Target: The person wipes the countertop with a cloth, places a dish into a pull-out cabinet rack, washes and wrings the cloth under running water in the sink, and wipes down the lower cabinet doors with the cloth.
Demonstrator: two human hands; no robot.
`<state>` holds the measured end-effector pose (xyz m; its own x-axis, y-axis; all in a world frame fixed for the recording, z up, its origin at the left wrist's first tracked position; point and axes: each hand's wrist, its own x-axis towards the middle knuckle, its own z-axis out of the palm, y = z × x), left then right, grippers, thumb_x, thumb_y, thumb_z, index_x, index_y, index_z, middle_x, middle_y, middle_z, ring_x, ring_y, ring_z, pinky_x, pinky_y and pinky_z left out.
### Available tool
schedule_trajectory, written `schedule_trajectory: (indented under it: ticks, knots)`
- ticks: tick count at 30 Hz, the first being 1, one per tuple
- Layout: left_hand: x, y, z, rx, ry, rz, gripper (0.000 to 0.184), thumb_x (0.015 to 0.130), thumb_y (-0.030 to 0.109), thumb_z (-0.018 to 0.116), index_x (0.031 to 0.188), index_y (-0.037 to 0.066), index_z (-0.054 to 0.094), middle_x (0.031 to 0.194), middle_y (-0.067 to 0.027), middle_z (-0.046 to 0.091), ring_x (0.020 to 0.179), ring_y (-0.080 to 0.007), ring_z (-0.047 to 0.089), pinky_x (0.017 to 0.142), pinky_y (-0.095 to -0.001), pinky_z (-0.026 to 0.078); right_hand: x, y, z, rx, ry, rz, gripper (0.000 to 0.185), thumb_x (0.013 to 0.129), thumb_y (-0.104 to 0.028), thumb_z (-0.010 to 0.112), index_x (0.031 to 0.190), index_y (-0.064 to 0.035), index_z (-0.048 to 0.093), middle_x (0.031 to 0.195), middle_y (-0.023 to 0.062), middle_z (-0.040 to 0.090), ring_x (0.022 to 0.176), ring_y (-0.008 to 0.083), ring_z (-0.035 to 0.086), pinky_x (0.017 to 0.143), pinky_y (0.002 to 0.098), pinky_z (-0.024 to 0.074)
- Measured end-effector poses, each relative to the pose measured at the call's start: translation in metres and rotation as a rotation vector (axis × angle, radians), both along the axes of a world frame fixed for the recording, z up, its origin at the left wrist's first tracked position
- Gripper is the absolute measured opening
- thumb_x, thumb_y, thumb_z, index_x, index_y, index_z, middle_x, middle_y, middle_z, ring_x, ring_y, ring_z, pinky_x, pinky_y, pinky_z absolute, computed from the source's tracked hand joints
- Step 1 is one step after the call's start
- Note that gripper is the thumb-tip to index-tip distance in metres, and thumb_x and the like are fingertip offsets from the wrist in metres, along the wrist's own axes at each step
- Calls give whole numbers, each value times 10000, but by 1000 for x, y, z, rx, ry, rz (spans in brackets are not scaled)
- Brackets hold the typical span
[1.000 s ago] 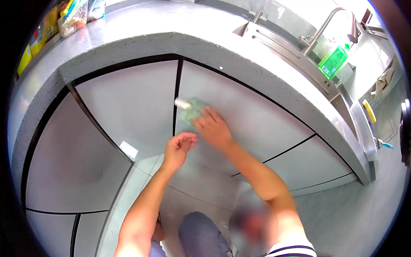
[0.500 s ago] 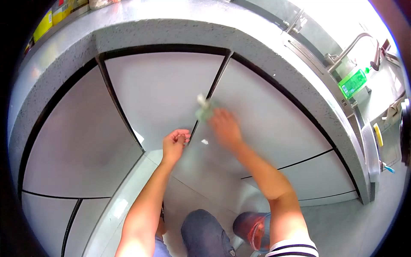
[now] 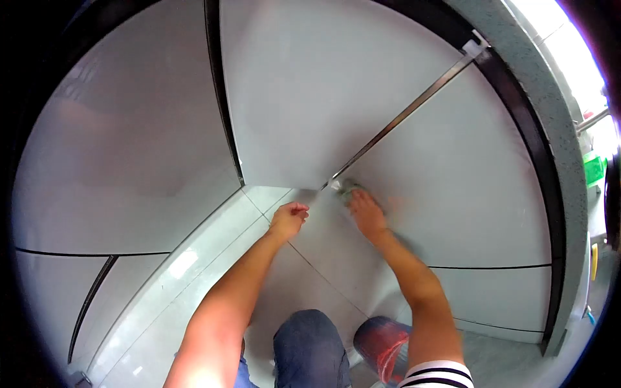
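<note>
My right hand (image 3: 367, 212) is closed on a crumpled pale green cloth (image 3: 347, 189), pressed against the cabinet door (image 3: 466, 168) on the right, close to the seam between two doors. To its left, my left hand (image 3: 289, 220) is held with curled fingers just below the lower corner of the middle cabinet door (image 3: 304, 97). What those fingers hold, if anything, is hidden. A metal-edged strip (image 3: 414, 107) runs diagonally down the seam toward both hands.
Grey stone countertop (image 3: 550, 129) curves along the right. A green bottle (image 3: 593, 169) stands at the far right edge. Below are the tiled floor (image 3: 323, 271), my knee (image 3: 310, 343) and a red-and-dark bucket-like container (image 3: 381, 346). Another cabinet door (image 3: 123, 142) fills the left.
My view has tipped down toward the lower cabinets, and most of the countertop and sink has left it. My right hand has moved the cloth to a lower place along the seam.
</note>
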<state>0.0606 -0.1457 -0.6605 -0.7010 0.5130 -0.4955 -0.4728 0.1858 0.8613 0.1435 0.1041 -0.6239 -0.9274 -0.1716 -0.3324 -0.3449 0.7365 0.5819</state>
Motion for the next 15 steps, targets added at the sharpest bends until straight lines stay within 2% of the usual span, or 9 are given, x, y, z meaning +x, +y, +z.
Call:
schedule_trajectory:
  ticks: [1, 4, 6, 7, 8, 10, 13, 15]
  knots:
    - [-2, -2, -3, 14, 6, 0, 147, 929, 103, 562, 1049, 77, 642, 935, -18, 662, 764, -91, 592, 565, -237, 451, 1, 5, -26, 132, -97, 106, 473, 901, -174, 510, 1371, -146, 480, 1529, -8, 315, 1422, 260, 244, 1188, 414, 118]
    - [1, -15, -4, 17, -17, 17, 153, 928, 98, 563, 1052, 70, 648, 933, -25, 666, 768, -98, 599, 605, -244, 466, -35, -20, -32, 280, -157, 280, 463, 917, -218, 480, 1369, -113, 471, 1465, 27, 390, 1387, 224, 301, 1190, 426, 94]
    - [6, -13, -1, 0, -50, 62, 153, 927, 70, 552, 1041, 46, 652, 911, -41, 672, 767, -115, 612, 662, -253, 494, -47, -1, -129, 25, 88, 165, 475, 924, -238, 474, 1379, -101, 460, 1482, 42, 368, 1405, 218, 264, 1192, 411, 68]
    - [6, -10, -6, -14, -153, 43, 153, 928, 70, 553, 1038, 64, 658, 910, -29, 672, 771, -100, 607, 617, -257, 481, -34, 11, -133, 34, 94, 138, 479, 929, -246, 470, 1384, -97, 455, 1490, 47, 358, 1411, 216, 252, 1193, 408, 63]
    - [6, -7, -5, -19, -138, 23, 151, 929, 77, 552, 1038, 67, 657, 910, -25, 672, 768, -97, 606, 605, -255, 473, -21, 23, -137, 43, 99, 112, 484, 933, -254, 467, 1388, -92, 450, 1498, 53, 348, 1417, 213, 241, 1193, 406, 59]
    - [11, 1, 6, -25, -108, -38, 148, 933, 90, 552, 1037, 74, 656, 909, -15, 671, 762, -91, 602, 579, -253, 458, 38, 14, -70, 286, -151, 110, 489, 943, -266, 457, 1397, -85, 442, 1513, 62, 330, 1424, 209, 230, 1191, 409, 69]
    - [16, 10, 15, -3, -98, -58, 144, 938, 121, 554, 1036, 84, 654, 909, -5, 672, 751, -90, 602, 576, -245, 449, 169, 73, -55, 327, -440, 154, 480, 962, -271, 436, 1409, -100, 434, 1530, 53, 310, 1421, 218, 242, 1186, 413, 92]
    - [20, 16, 2, 22, -105, -95, 143, 938, 131, 554, 1034, 92, 653, 909, -4, 672, 750, -92, 601, 579, -249, 449, 199, 88, -41, 322, -491, 147, 458, 959, -269, 444, 1386, -105, 464, 1517, 52, 333, 1413, 225, 262, 1182, 412, 110]
